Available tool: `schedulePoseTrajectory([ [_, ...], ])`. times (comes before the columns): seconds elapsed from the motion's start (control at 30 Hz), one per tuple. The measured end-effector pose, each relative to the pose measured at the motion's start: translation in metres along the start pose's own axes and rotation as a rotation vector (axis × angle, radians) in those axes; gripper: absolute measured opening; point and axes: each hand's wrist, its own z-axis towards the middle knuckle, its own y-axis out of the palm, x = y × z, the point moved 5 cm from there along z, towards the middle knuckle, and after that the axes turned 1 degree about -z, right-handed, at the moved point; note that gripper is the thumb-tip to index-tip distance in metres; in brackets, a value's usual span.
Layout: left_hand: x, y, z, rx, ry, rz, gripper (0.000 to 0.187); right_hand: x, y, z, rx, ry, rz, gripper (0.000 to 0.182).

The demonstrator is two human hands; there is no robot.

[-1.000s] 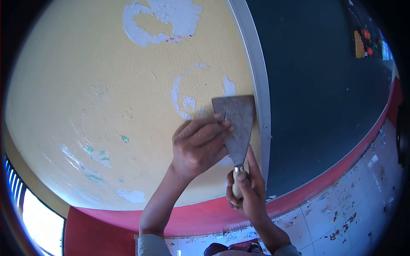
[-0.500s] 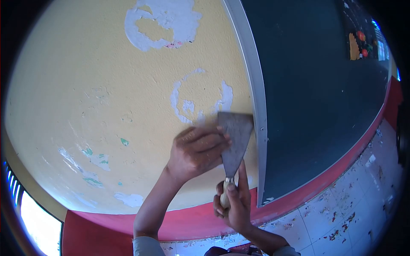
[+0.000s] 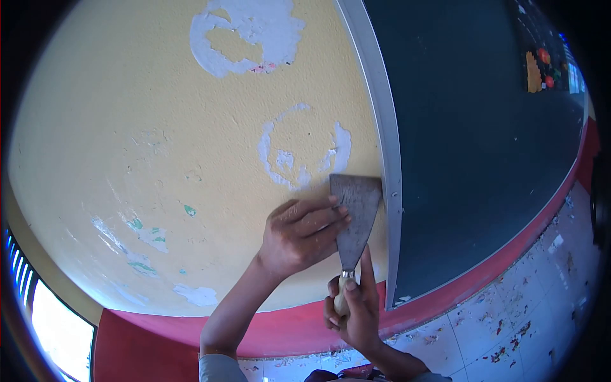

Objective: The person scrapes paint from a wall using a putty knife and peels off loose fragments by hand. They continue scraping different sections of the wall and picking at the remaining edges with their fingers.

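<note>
The scraper point(image 3: 353, 213) has been drawn back just below the bared ring point(image 3: 302, 153); its handle is gripped by the right hand point(image 3: 353, 305), its blade pressed by the left hand's point(image 3: 299, 239) flattened fingers.

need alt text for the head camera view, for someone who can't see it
Two bare hands press a metal scraper flat against a yellow wall with white patches of missing paint: the right hand grips the handle, the left hand pushes on the blade. A dark board hangs alongside.
</note>
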Motion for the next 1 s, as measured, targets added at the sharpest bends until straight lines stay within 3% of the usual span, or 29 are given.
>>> schedulePoseTrajectory([
  [0.2,-0.004,-0.004,0.015,0.072,-0.036,0.072,0.029,-0.021,0.003,0.014,-0.020,0.029,-0.029,0.066],
  [0.33,0.004,0.008,-0.013,0.021,0.008,0.013,0.029,-0.005,-0.006,0.007,-0.024,0.011,-0.038,0.066],
  [0.5,-0.002,-0.003,0.016,0.044,-0.054,0.088,0.035,-0.026,-0.001,0.026,-0.093,-0.008,-0.084,0.065],
  [0.6,0.009,0.005,-0.003,-0.027,-0.016,0.044,0.035,-0.011,-0.010,0.002,-0.023,0.031,-0.080,0.063],
  [1.0,0.012,0.006,-0.005,0.052,-0.099,0.091,0.033,-0.019,-0.009,0.007,-0.023,0.004,-0.129,0.063],
])
